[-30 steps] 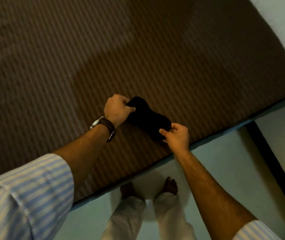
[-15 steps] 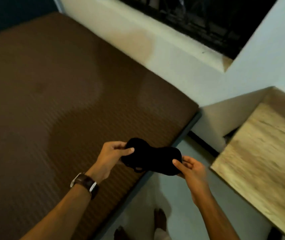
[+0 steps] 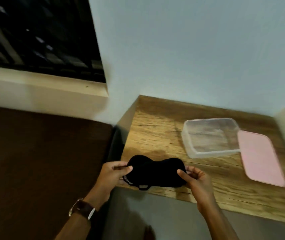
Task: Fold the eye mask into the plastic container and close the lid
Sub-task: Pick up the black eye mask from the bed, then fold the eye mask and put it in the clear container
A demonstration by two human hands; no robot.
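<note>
A black eye mask (image 3: 155,172) is stretched flat between my two hands, just above the near left corner of a wooden table (image 3: 157,135). My left hand (image 3: 112,175) pinches its left end and my right hand (image 3: 194,177) pinches its right end. Its thin strap loops hang below the mask. A clear plastic container (image 3: 209,137) stands open and empty on the table, farther back and to the right. Its pink lid (image 3: 261,156) lies flat on the table, touching the container's right side.
A brown mattress (image 3: 43,161) fills the left, with a narrow gap between it and the table. A dark window (image 3: 39,37) with a pale sill is set in the wall behind. A wall borders the table at the back and right.
My view has swung right from the mattress to the table. Both hands have carried the eye mask from the bed to the table's near corner; the container and lid have come into view.
</note>
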